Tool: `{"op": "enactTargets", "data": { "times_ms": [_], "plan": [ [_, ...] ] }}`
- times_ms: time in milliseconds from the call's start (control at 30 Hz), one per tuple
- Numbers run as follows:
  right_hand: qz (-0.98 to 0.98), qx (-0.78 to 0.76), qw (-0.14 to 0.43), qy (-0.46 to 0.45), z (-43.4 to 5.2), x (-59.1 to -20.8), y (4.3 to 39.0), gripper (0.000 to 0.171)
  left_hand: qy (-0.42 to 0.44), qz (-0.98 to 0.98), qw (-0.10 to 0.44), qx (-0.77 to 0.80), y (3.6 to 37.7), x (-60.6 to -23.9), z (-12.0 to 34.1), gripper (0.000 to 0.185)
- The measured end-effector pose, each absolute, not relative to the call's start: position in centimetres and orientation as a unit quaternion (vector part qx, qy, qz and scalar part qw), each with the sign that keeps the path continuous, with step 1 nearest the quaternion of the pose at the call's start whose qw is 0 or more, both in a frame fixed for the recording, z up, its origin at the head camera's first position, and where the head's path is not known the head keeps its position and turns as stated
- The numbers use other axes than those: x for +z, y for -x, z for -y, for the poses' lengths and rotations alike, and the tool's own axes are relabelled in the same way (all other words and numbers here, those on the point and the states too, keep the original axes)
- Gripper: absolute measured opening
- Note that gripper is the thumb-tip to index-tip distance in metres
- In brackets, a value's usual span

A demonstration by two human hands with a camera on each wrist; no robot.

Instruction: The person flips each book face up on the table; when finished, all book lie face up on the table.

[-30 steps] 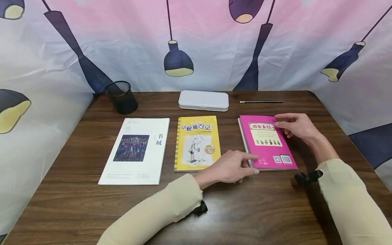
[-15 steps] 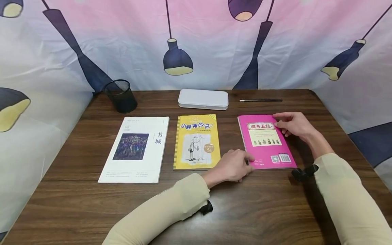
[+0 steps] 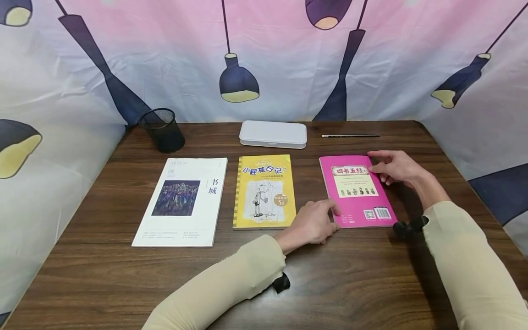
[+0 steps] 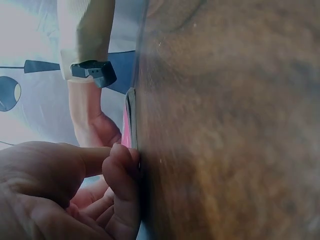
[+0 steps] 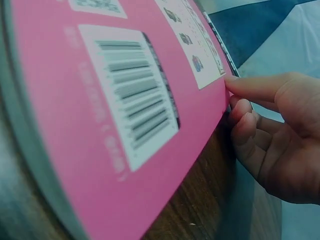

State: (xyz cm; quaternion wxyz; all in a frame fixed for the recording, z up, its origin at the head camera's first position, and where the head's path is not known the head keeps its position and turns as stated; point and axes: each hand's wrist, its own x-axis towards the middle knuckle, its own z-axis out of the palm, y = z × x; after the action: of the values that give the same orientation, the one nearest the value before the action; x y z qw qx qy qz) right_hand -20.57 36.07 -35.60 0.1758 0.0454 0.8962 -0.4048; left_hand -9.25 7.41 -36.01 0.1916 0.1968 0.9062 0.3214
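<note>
A pink book (image 3: 359, 211) lies flat at the right of the table, its barcode corner toward the front. My left hand (image 3: 312, 222) pinches its near left corner; in the left wrist view the thumb and curled fingers of that hand (image 4: 60, 185) meet at the thin edge of the pages. At the far right edge, my right hand (image 3: 402, 168) holds the book with the thumb on the cover and other fingers bent against the side, as the right wrist view shows of this hand (image 5: 285, 130). The book's underside is hidden.
Left of the pink book lie a yellow book (image 3: 264, 192) and a white magazine (image 3: 177, 229). Along the back stand a black mesh pen holder (image 3: 169, 137) and a white case (image 3: 272, 133), with a thin brush (image 3: 350, 135) to their right. A printed curtain (image 3: 185, 59) surrounds the wooden table (image 3: 103, 275).
The pink book has shifted slightly left and its left edge now lies flatter. My left hand's fingers have drawn in at the corner; the right hand has moved slightly left with the book.
</note>
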Motion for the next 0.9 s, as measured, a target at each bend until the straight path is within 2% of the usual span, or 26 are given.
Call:
{"op": "enactTargets", "data": {
  "times_ms": [100, 300, 400, 900],
  "plan": [
    [-0.895, -0.403, 0.188, -0.046, -36.3, -35.6, 20.8, 0.073, -0.194, -0.907, 0.189, 0.322, 9.3, -36.2, -7.5, 0.028],
    [-0.894, -0.403, 0.189, -0.045, -36.4, -35.7, 20.9, 0.072, -0.183, -0.913, 0.188, 0.311, 9.2, -36.1, -7.6, 0.058],
    [-0.893, -0.408, 0.183, -0.046, -36.4, -35.7, 20.7, 0.071, -0.179, -0.917, 0.190, 0.303, 9.2, -36.1, -7.7, 0.066],
    [-0.850, -0.499, 0.166, -0.039, -38.1, -36.1, 19.5, 0.068, -0.187, -0.920, 0.207, 0.276, 9.3, -35.8, -7.7, 0.068]
  ]
}}
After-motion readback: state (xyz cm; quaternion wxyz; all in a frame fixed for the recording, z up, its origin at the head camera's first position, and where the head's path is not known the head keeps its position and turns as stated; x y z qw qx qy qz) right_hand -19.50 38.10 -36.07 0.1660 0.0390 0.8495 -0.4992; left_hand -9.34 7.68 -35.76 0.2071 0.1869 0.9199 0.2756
